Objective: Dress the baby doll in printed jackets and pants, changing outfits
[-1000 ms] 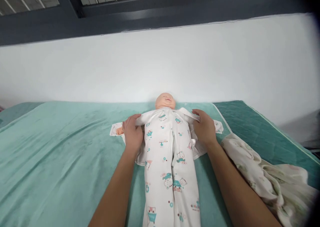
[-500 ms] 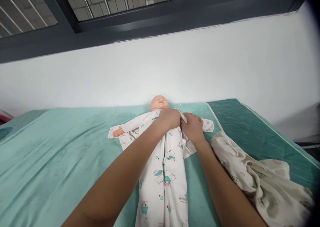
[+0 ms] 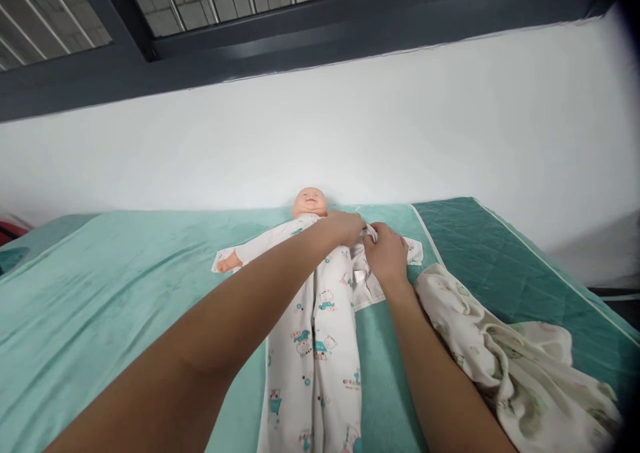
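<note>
A baby doll [image 3: 309, 202] lies on its back on a teal blanket [image 3: 125, 286], dressed in a white romper [image 3: 320, 333] printed with small animals. My left hand [image 3: 347, 227] reaches across the doll's chest and pinches the romper's cloth near the doll's far shoulder. My right hand [image 3: 385, 254] rests beside it, fingers curled on the same white cloth. Both hands touch each other over that fold. The doll's other arm [image 3: 227, 262] lies stretched out to the left.
A crumpled cream printed cloth [image 3: 505, 346] lies at the right on the darker quilted mattress [image 3: 500, 260]. A white wall [image 3: 320, 126] stands directly behind the doll's head, with a dark window frame [image 3: 300, 40] above it.
My left hand has left the doll's left side and crossed over its chest to meet my right hand, which shifted slightly inward. The view has also tilted a little.
</note>
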Tool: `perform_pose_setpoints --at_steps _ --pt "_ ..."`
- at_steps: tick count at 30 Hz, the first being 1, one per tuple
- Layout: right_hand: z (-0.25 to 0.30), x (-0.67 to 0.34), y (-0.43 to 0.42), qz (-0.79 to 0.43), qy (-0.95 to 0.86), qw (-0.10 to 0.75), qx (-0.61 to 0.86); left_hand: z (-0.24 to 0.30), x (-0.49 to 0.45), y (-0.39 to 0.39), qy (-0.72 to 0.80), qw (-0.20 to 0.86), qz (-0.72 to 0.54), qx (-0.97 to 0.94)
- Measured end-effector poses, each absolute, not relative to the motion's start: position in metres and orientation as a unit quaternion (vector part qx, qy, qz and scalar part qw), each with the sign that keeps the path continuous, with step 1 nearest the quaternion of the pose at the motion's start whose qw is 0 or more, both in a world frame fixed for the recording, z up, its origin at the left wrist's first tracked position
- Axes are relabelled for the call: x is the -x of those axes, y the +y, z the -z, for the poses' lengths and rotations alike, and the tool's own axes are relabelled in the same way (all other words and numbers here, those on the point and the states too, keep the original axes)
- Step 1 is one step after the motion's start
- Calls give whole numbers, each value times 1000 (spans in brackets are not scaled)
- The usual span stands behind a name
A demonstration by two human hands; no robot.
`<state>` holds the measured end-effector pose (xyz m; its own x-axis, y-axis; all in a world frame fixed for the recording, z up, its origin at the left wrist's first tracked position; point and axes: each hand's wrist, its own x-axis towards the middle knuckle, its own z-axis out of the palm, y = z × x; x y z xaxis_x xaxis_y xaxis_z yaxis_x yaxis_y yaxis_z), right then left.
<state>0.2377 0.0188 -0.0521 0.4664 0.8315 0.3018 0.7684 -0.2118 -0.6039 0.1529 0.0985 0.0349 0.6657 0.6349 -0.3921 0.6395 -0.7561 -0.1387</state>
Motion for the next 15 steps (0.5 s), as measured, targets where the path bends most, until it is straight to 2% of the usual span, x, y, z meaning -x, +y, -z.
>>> perform_pose_setpoints --at_steps 8,15 --pt "50 -238 20 -71 -515 339 784 -12 -164 95 341 -37 165 -925" --pt "46 -236 16 -45 -515 318 795 -3 -162 94 317 -55 129 -938"
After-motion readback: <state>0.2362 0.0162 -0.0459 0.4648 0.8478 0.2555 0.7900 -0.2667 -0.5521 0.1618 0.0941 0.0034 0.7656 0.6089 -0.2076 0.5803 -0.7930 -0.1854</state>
